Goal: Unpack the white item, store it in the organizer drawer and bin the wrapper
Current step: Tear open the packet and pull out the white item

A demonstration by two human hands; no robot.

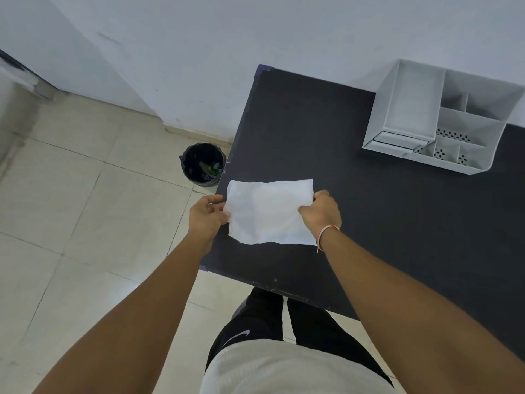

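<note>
A flat white sheet-like item (268, 211) is held spread out just above the near left part of the black table (355, 223). My left hand (206, 218) pinches its left edge and my right hand (322, 210) grips its right edge. The white organizer (443, 118) stands at the table's far right against the wall, with open compartments on top and a small drawer (397, 141) at its lower front. A black-lined bin (203, 163) stands on the floor off the table's left edge. I cannot tell whether a wrapper is among what I hold.
A white wall runs behind the table. Beige tiled floor (85, 209) spreads to the left. My legs in black trousers stand at the table's near edge.
</note>
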